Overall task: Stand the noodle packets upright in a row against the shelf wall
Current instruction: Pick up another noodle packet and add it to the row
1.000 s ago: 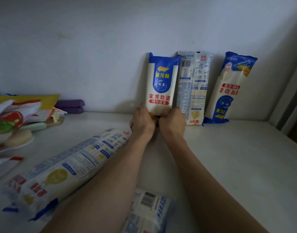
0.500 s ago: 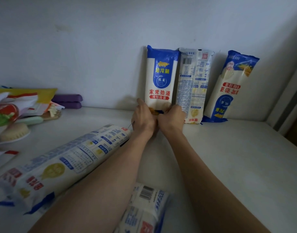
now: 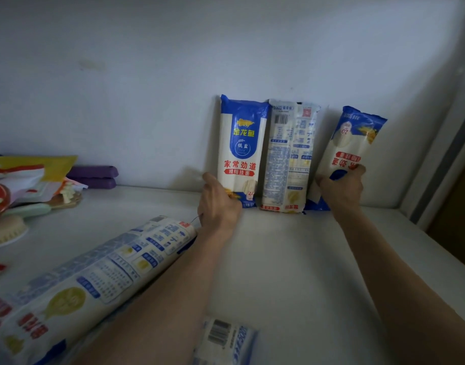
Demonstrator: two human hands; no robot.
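Three noodle packets lean on the white back wall point(image 3: 152, 106). The blue-and-white front-facing packet point(image 3: 240, 143) stands upright; my left hand point(image 3: 218, 204) grips its lower left edge. Beside it stands a packet point(image 3: 289, 154) showing its printed back, touching the first. The rightmost packet point(image 3: 353, 143) is upside down and tilted right; my right hand point(image 3: 340, 189) is closed around its lower part. Two more packets lie flat on the shelf: a long one point(image 3: 89, 280) at the front left and one point(image 3: 226, 338) partly cut off at the bottom edge.
Purple bars point(image 3: 94, 176) lie against the wall at left. A heap of colourful wrappers, a brush and a plate point(image 3: 12, 206) fills the far left. A side wall and dark frame point(image 3: 447, 159) close the shelf point(image 3: 292, 259) on the right.
My right hand left the front-facing packet's base and moved right onto the tilted upside-down packet. My left hand stayed on the front-facing packet, which now stands straighter against the wall.
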